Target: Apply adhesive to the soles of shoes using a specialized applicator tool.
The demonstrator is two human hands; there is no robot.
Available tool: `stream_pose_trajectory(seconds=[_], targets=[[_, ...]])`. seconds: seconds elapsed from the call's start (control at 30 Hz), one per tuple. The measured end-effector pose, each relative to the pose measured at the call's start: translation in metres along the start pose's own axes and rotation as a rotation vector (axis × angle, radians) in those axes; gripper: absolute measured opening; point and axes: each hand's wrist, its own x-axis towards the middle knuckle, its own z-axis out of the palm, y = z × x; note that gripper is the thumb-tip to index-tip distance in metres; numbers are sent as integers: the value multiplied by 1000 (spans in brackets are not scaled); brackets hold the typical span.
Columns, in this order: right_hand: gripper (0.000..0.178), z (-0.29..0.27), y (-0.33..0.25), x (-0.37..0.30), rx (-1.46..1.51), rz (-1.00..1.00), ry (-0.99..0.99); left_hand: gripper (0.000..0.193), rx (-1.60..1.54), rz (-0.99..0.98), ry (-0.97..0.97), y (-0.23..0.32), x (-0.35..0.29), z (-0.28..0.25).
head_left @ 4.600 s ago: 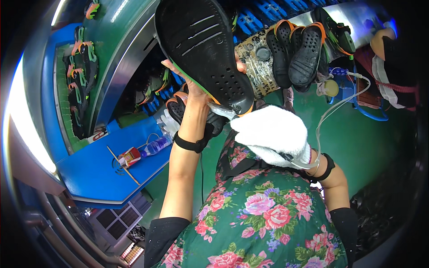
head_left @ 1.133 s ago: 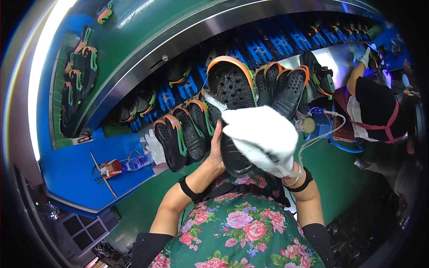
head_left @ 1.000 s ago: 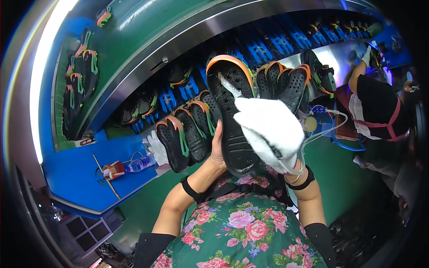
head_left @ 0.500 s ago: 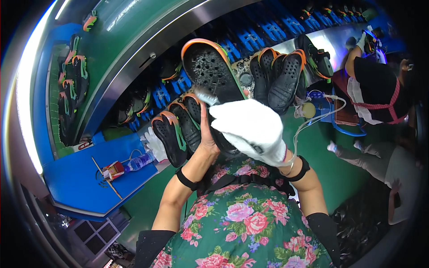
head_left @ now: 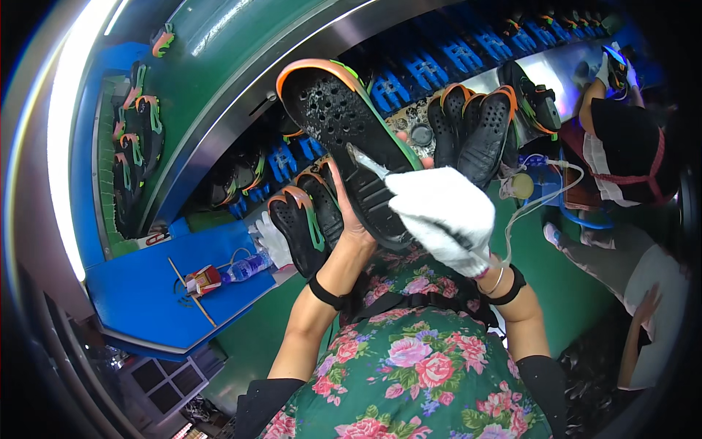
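A black clog-like shoe (head_left: pixel 333 110) with a perforated, wet-looking surface and an orange and green edge is held up tilted before me. My bare left hand (head_left: pixel 351 216) grips it along its left side, with fingertips showing past the right edge. My right hand (head_left: pixel 442 216), in a white knitted glove, is closed round a small brush (head_left: pixel 371 164) whose pale tip lies against the middle of the shoe. The glove hides the brush's handle. Thin clear tubing (head_left: pixel 537 208) reaches the right wrist.
Similar shoes (head_left: pixel 486 135) stand right on a conveyor with blue racks (head_left: pixel 428 73); others (head_left: pixel 296 227) stand left. A round pot (head_left: pixel 422 134) sits among them. A blue table (head_left: pixel 139 293) holds a plastic bottle (head_left: pixel 248 267) and a stick. Another person (head_left: pixel 621 139) works at the far right.
The brush and my gloved right hand have shifted right and slightly down along the shoe. The whole view has shifted a little. My left hand keeps its grip.
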Motion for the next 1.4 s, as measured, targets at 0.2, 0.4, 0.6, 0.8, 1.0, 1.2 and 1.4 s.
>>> stream_pose_trajectory(seconds=[0.2,0.4,0.6,0.8,1.0,1.2,1.4], targets=[[29,11,0,-16,133,9,-134,98,56,-108,-97,19,11,-9],[29,11,-6,-10,6,-105,-134,111,-68,-27,-42,15,12,8],[25,-2,1,-14,233,22,-76,121,15,-116,-62,21,9,-7],[31,3,-6,-20,142,-147,-184,113,32,-12,23,20,10,1],[27,-6,3,-19,114,-8,-171,114,123,-84,-43,32,7,-7],[13,-7,-7,-15,418,152,-231,112,83,-202,-154,41,9,-14],[30,0,-5,-24,77,-168,-218,109,162,-292,-87,45,9,-6]])
